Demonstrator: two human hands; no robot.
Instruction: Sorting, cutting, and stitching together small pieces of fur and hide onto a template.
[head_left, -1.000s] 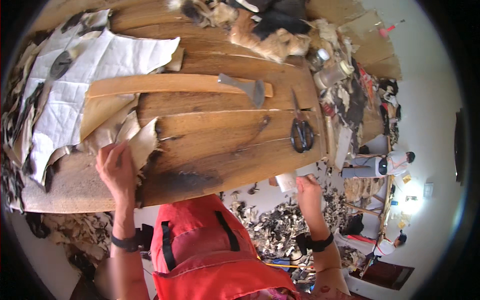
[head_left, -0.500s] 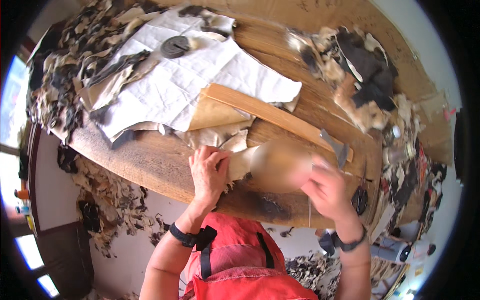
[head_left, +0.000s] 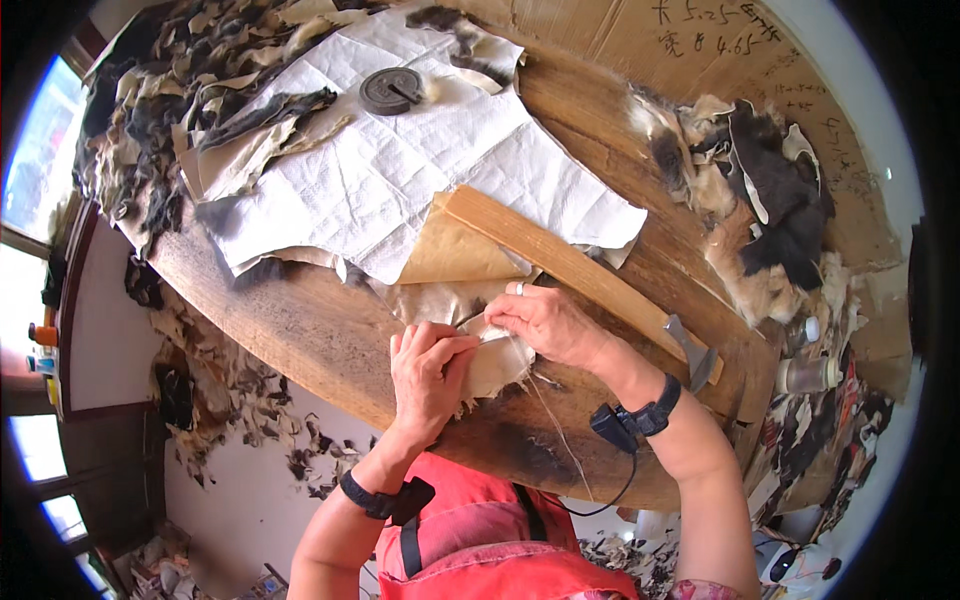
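Note:
A cream-coloured piece of hide [head_left: 500, 365] lies near the front edge of the wooden board. My left hand [head_left: 428, 375] pinches its upper left edge, thumb and fingers pressed together. Close beside it, my right hand [head_left: 552, 322], with a ring on one finger, is closed in a pinch at the same edge. Something thin and dark shows between the two hands, too small to name. A pale thread [head_left: 562, 438] trails from the hide's right side toward the board's front edge. Another wrinkled pale hide [head_left: 455, 302] lies just behind my hands.
A white cloth-like pattern sheet [head_left: 345, 165] bears a round dark weight [head_left: 391, 91]. Past my hands lie brown paper [head_left: 440, 258], a long wooden bar [head_left: 560, 240] and a metal blade [head_left: 692, 352]. Fur scraps pile at left [head_left: 140, 130] and right [head_left: 770, 200]; a jar [head_left: 808, 375] stands at right.
My right hand has come leftward from the hide's right side to meet my left hand. The left hand keeps its pinch. The whole view has shifted slightly.

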